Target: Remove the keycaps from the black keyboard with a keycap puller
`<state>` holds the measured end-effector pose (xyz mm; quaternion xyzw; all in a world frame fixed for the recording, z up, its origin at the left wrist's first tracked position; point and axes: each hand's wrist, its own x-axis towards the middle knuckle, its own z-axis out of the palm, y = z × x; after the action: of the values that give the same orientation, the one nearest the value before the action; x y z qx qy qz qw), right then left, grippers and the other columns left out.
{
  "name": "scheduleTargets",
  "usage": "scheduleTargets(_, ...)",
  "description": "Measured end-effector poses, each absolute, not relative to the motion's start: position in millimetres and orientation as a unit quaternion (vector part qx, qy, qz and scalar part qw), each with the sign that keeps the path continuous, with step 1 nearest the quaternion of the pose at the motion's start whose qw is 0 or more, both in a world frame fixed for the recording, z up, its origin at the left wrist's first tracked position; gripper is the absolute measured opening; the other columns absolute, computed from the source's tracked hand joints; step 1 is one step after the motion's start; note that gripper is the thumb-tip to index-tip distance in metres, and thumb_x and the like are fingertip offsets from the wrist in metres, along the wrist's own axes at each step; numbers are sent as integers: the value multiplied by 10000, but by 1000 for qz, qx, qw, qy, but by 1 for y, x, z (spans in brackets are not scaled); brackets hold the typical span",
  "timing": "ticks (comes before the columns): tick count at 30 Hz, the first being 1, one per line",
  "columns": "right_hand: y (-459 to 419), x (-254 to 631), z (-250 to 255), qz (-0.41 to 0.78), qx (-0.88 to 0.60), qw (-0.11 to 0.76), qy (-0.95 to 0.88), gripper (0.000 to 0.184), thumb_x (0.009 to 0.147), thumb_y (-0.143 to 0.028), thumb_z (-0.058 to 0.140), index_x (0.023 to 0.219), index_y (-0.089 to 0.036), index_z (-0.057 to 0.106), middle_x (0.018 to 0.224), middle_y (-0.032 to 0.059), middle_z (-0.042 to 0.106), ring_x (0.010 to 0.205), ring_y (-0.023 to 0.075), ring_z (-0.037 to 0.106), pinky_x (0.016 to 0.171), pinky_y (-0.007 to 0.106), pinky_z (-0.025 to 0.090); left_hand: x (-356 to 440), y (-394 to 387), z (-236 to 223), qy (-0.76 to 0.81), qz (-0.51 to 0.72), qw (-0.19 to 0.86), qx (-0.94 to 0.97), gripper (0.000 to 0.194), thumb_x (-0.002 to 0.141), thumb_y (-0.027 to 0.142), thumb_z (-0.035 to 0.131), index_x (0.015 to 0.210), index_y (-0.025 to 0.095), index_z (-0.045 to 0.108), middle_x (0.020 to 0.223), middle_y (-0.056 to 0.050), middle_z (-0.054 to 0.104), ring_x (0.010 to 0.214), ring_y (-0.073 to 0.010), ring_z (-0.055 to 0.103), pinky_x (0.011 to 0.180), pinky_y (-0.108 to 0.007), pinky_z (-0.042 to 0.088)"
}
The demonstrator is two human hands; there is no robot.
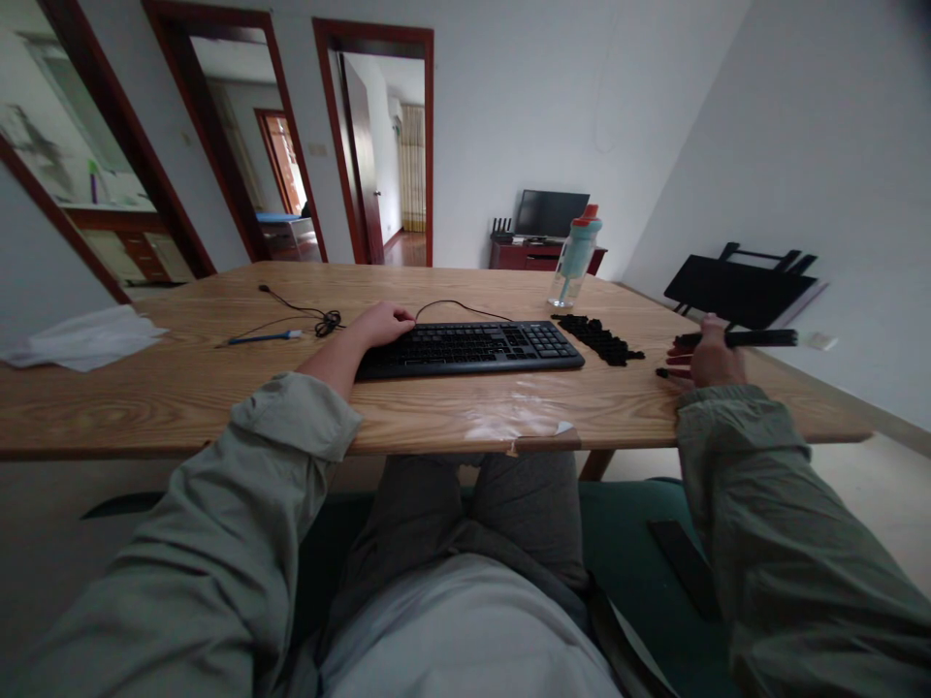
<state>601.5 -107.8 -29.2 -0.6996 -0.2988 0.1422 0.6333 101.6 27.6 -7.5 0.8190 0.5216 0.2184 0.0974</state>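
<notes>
A black keyboard lies flat near the front of the wooden table. At its back left corner rests my left hand, fingers bent and closed over the edge. My right hand is to the right of the keyboard, wrapped round a black rod-shaped tool held roughly level. A small black piece shows by the right fingertips; whether they touch it I cannot tell. Between the keyboard and that hand, many small black pieces, keycap-like, lie in a patch on the table.
A clear bottle with an orange cap stands behind the black pieces. Left of the keyboard lie a blue brush-like stick and a coiled cable. White sheeting covers the table's left end. A black folded chair stands beyond the right end.
</notes>
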Motion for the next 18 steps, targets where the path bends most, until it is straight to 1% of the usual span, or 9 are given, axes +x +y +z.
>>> scheduleTargets(3,-107,599,-28,199,-633,669,-334,469,948,-491,331,702,-165,561,649,83,575,573,169,593,573,334,519,101,28,-8,522,221,100,818,303,799,342,580,984,183,759,978,-60,748,862,-201,660,781,-274,483)
scheduleTargets(5,-107,598,-26,197,-608,687,-347,474,955,-465,315,683,-164,560,648,89,582,585,175,605,586,341,523,101,28,-8,524,219,96,818,301,801,345,578,981,187,759,973,-56,749,861,-200,659,781,-274,482)
scheduleTargets(11,-109,598,-23,237,-627,673,-314,535,949,-535,285,704,-166,584,665,109,604,573,193,611,556,352,516,101,29,-8,512,223,99,823,299,799,339,571,959,178,766,954,-64,749,844,-200,656,782,-275,485)
scheduleTargets(18,-105,596,-25,293,-608,657,-335,515,957,-511,287,714,-171,588,675,99,612,635,188,628,570,329,550,101,31,-9,508,223,101,826,317,793,338,565,972,174,768,953,-70,749,844,-205,659,770,-278,489)
